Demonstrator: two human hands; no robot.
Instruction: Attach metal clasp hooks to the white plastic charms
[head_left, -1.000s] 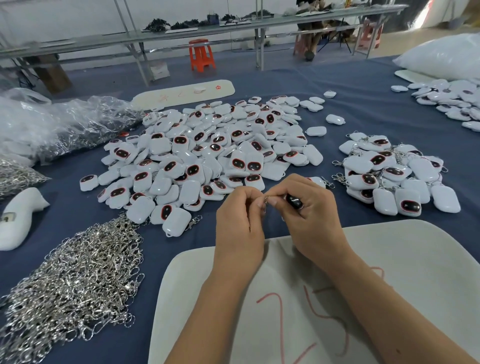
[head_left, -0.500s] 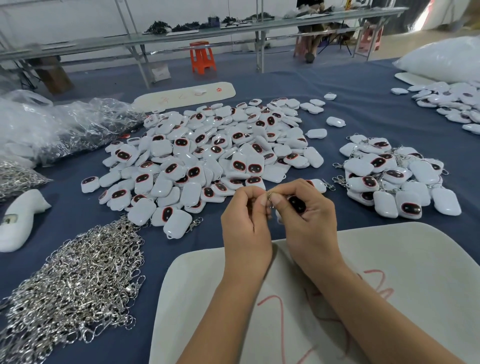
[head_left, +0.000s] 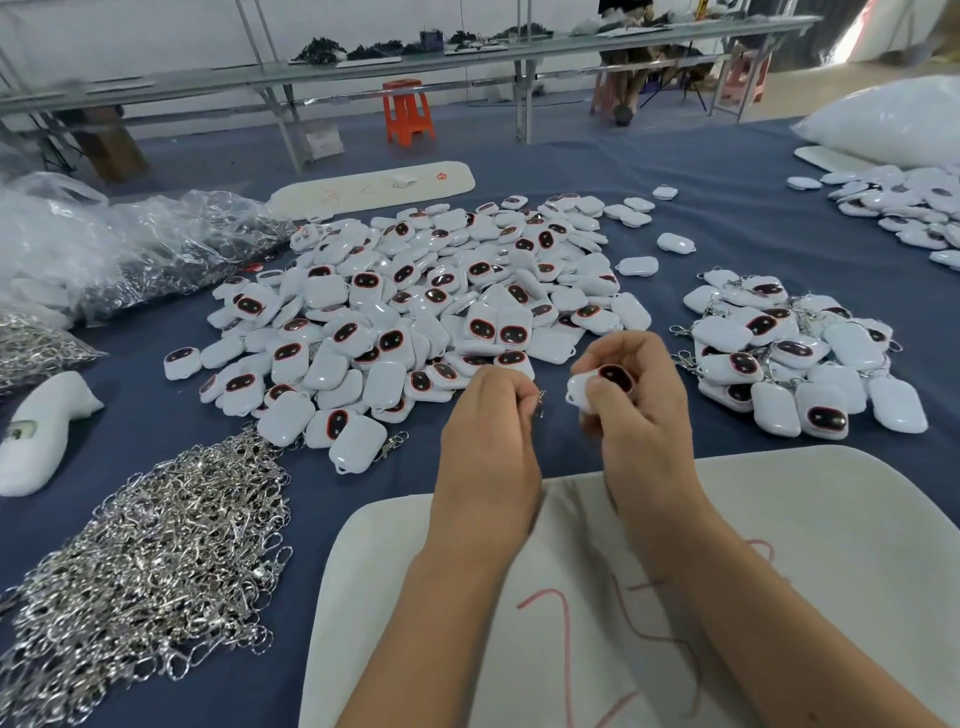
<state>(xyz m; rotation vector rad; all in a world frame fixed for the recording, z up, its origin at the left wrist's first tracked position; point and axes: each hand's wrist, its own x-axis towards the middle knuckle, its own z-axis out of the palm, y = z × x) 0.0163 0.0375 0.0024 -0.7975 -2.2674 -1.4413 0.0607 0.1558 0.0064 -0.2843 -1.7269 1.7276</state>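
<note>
- Left hand (head_left: 488, 415) pinches a clasp (head_left: 540, 402) hanging just left of the charm (head_left: 597, 387).
- Right hand (head_left: 639, 400) grips that charm, its loop end seemingly facing the clasp.

The left hand (head_left: 488, 441) hides most of its pinched clasp hook (head_left: 540, 402).

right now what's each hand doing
Left hand: pinching a small silver metal clasp hook.
Right hand: gripping a white plastic charm with a dark oval face.
</note>
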